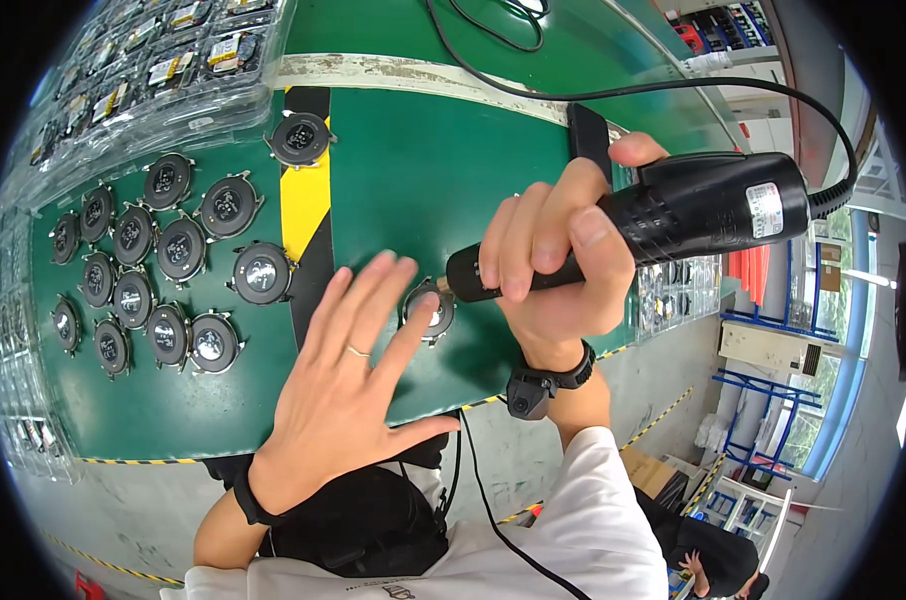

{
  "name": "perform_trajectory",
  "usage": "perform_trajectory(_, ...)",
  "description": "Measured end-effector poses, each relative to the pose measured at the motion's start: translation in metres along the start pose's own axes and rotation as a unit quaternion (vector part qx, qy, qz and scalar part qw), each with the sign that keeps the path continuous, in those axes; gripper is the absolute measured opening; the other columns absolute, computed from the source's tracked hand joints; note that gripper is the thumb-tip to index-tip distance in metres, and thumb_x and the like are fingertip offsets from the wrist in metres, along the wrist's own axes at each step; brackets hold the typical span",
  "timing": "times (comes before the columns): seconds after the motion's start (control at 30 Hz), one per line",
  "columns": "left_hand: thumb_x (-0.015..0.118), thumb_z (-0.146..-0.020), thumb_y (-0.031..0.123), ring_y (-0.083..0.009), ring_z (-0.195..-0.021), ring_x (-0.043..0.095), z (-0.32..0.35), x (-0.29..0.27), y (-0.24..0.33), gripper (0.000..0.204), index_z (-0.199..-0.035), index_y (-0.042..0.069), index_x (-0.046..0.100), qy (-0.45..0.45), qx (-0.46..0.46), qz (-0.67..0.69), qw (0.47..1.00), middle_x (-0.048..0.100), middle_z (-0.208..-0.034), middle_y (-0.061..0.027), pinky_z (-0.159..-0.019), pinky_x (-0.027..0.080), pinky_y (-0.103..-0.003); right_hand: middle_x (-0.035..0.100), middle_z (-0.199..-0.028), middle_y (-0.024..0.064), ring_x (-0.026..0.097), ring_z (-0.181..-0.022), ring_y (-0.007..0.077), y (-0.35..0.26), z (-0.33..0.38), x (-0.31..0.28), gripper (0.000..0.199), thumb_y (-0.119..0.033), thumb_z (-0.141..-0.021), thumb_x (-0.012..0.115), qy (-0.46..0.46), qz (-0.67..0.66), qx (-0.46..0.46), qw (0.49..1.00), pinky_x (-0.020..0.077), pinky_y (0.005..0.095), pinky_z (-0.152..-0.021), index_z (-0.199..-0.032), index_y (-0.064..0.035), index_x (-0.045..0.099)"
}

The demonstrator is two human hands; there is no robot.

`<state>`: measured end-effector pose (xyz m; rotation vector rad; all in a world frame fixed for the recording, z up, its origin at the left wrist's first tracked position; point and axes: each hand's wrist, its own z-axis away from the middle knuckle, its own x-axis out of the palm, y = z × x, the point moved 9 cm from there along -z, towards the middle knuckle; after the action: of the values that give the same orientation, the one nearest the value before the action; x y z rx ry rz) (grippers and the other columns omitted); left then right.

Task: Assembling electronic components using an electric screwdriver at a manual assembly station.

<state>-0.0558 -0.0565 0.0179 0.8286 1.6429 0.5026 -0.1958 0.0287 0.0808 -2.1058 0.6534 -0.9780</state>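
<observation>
In my right hand point(563, 240) is a black corded electric screwdriver point(708, 200), held sideways with the fingers wrapped round its body. Its tip points left and meets the edge of a round black watch case point(439, 318) on the green mat. My left hand point(348, 370) lies with fingers stretched out, and its index fingertip rests on that watch case, hiding part of it. To the left, several similar round watch cases point(181, 248) lie face down in loose rows. A single watch case point(300, 138) sits farther off on the black-and-yellow tape.
Clear plastic trays point(163, 75) filled with small electronic parts stand at the far left. A black cable point(673, 88) runs from the screwdriver over the back of the bench. Another clear tray point(678, 295) is beyond my right wrist. At lower right a person point(718, 550) is working.
</observation>
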Motion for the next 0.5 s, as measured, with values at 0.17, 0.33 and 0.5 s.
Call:
perform_trajectory(0.17, 0.077, -0.083, 0.051, -0.0363, -0.149, 0.036, 0.001, 0.013, -0.005, 0.087, -0.146, -0.002, 0.050, -0.028, -0.001, -0.043, 0.999, 0.041, -0.158, -0.0170, -0.123, 0.028, -0.057, 0.050, -0.066, 0.0064, 0.046, -0.039, 0.0153, 0.000, 0.002, 0.005, 0.047, -0.002, -0.093, 0.054, -0.027, 0.004, 0.005, 1.000, 0.0476, 0.0344, -0.039, -0.135, -0.0013, 0.034)
perform_trajectory(0.33, 0.075, -0.085, 0.049, -0.0377, -0.147, 0.039, -0.003, 0.004, -0.005, 0.082, -0.146, -0.001, 0.051, 0.008, -0.019, -0.058, 0.998, 0.044, -0.158, -0.0163, -0.122, 0.029, -0.058, 0.050, -0.066, 0.0069, 0.045, -0.039, 0.0154, -0.004, -0.002, -0.003, 0.046, -0.001, -0.093, 0.054, 0.002, 0.008, -0.017, 1.000, 0.0471, 0.0346, -0.038, -0.135, 0.0000, 0.034)
perform_trajectory(0.5, 0.071, -0.089, 0.047, -0.0342, -0.149, 0.037, -0.001, -0.001, 0.003, 0.078, -0.146, -0.002, 0.051, 0.058, -0.037, -0.087, 0.994, 0.043, -0.159, -0.0138, -0.124, 0.029, -0.052, 0.050, -0.065, 0.0073, 0.045, -0.039, 0.0156, -0.009, -0.008, -0.020, 0.045, 0.000, -0.092, 0.054, 0.055, 0.015, -0.032, 0.998, 0.0466, 0.0348, -0.037, -0.132, 0.0018, 0.035)
